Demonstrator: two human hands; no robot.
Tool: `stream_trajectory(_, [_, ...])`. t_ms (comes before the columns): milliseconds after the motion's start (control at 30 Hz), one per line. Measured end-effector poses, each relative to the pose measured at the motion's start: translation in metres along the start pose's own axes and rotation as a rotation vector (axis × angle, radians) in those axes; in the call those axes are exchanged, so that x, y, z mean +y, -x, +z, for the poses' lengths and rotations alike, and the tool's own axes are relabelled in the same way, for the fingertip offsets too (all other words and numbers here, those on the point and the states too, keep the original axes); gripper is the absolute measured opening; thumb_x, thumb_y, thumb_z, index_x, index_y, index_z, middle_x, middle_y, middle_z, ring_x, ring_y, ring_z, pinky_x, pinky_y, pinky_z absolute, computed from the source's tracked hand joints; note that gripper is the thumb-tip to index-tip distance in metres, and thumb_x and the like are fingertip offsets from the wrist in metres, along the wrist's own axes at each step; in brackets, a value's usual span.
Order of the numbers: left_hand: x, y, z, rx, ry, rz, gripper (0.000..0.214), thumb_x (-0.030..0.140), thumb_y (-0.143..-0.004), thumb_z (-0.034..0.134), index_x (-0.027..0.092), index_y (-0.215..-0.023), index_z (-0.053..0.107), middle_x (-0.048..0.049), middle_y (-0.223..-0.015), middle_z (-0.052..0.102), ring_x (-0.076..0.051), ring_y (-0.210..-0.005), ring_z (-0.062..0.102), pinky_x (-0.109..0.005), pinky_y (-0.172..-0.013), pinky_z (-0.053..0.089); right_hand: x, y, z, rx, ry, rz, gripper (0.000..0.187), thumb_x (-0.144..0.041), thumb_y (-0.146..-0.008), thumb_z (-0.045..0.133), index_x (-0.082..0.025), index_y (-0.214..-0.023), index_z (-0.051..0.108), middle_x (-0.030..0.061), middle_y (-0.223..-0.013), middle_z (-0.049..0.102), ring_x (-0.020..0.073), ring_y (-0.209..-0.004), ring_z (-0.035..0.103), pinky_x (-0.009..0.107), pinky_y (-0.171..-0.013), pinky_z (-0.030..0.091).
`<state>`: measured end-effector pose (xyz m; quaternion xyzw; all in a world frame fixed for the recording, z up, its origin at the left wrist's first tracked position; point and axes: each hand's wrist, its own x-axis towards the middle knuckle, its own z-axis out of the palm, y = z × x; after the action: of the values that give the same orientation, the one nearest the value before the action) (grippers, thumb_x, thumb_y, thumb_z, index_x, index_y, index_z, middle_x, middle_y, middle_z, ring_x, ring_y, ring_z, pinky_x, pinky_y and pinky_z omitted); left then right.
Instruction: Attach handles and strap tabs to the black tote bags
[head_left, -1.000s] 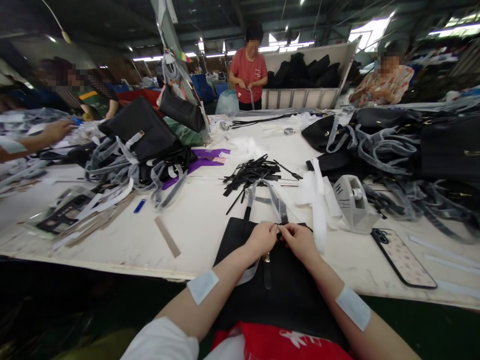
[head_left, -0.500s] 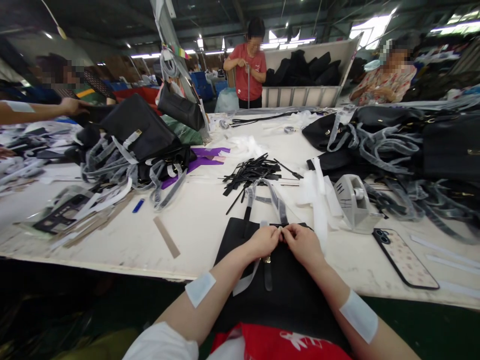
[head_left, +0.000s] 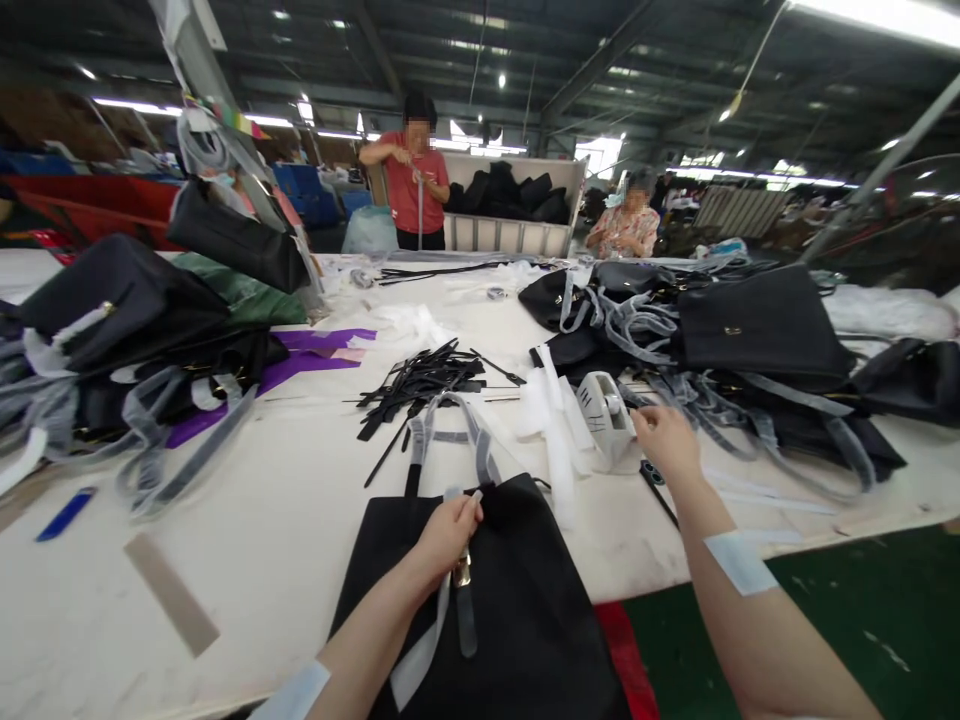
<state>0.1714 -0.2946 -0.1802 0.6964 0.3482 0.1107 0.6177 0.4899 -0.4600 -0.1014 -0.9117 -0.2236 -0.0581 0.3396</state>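
A black handbag [head_left: 525, 590] lies in front of me, with its plastic-wrapped handles [head_left: 450, 405] pointing away. My left hand [head_left: 450, 535] is closed in a pinch on the bag's top edge, at the base of the closure strap. Below it are a gold clasp [head_left: 462, 572] and a loose white strip [head_left: 418, 655]. To the right, my right hand [head_left: 666, 440] is at the cutter end of a grey tape dispenser [head_left: 604, 420]. Its fingertips are pinched together; whatever is between them is too small to make out.
Behind the bag lies a heap of thin black straps [head_left: 424, 385]. Black bags with wrapped handles are piled left [head_left: 120, 310] and right [head_left: 757, 325]. A phone [head_left: 658, 490] is partly hidden by my right arm. A blue cutter [head_left: 66, 514] lies at left. Two people stand or sit across the table.
My right hand has left the bag's top edge and moved right to the tape dispenser. My left hand still grips the bag. The view has turned to the right.
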Motion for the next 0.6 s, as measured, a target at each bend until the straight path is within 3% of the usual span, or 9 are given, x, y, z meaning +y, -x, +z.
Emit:
stream_trajectory(133, [-0.002, -0.004, 0.001, -0.034, 0.093, -0.012, 0.041, 0.057, -0.081, 0.042, 0.018, -0.07, 0.048, 0.0088, -0.047, 0.031, -0.007, -0.043, 0.024, -0.021, -0.045, 0.018, 0.027, -0.022, 0.004, -0.166, -0.062, 0.122, 0.031, -0.043, -0.071, 0.06, -0.017, -0.055, 0.068, 0.0121, -0.062, 0.068, 0.0283, -0.071, 0.065, 0.034, -0.065, 0.046])
stream_trajectory(267, [0.0, -0.003, -0.001, -0.032, 0.09, -0.021, 0.044, 0.06, -0.08, 0.043, 0.018, -0.071, 0.049, 0.0088, -0.047, 0.032, -0.006, -0.041, 0.023, -0.021, -0.044, 0.016, 0.033, -0.012, 0.009, -0.199, -0.22, 0.137, 0.032, -0.045, -0.066, 0.063, -0.015, -0.067, 0.072, 0.0099, -0.071, 0.072, 0.0267, -0.077, 0.066, 0.03, -0.066, 0.047])
stream_trajectory(400, [0.002, -0.002, -0.002, -0.027, 0.085, -0.033, 0.047, 0.063, -0.079, 0.044, 0.018, -0.07, 0.049, 0.0091, -0.047, 0.031, -0.006, -0.04, 0.022, -0.021, -0.043, 0.016, 0.04, 0.005, 0.003, -0.135, -0.338, 0.146, 0.039, -0.051, -0.066, 0.063, -0.016, -0.079, 0.072, 0.0085, -0.081, 0.073, 0.0251, -0.081, 0.065, 0.029, -0.068, 0.047])
stream_trajectory(600, [-0.002, -0.003, 0.0, -0.022, 0.079, -0.042, 0.047, 0.063, -0.079, 0.044, 0.017, -0.072, 0.049, 0.0088, -0.048, 0.033, -0.006, -0.041, 0.025, -0.021, -0.043, 0.018, 0.063, 0.032, 0.002, -0.154, -0.449, 0.238, 0.035, -0.049, -0.064, 0.065, -0.015, -0.072, 0.068, 0.0074, -0.065, 0.068, 0.0191, -0.059, 0.062, 0.028, -0.056, 0.049])
